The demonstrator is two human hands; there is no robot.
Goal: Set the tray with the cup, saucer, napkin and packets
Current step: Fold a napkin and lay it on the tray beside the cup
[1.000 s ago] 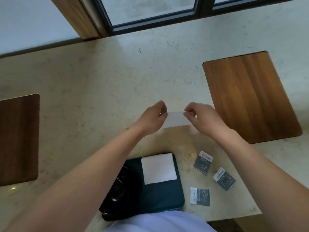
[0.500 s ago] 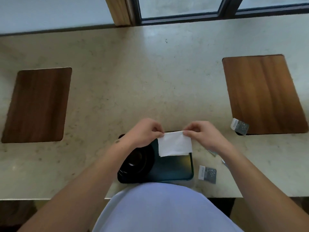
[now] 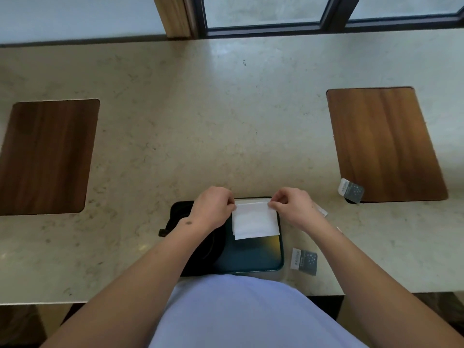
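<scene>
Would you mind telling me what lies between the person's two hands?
In the head view, a white folded napkin spans between left hand and right hand, each pinching a top corner, over the dark green tray.

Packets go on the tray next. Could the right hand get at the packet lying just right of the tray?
Probably yes, once it releases the napkin: the right hand is close above the packet, which lies uncovered on the counter.

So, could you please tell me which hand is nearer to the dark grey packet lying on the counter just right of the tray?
Right. The right hand pinches the white napkin's far right corner, up-left of the dark grey packet; the left hand holds the opposite corner, farther away.
</scene>
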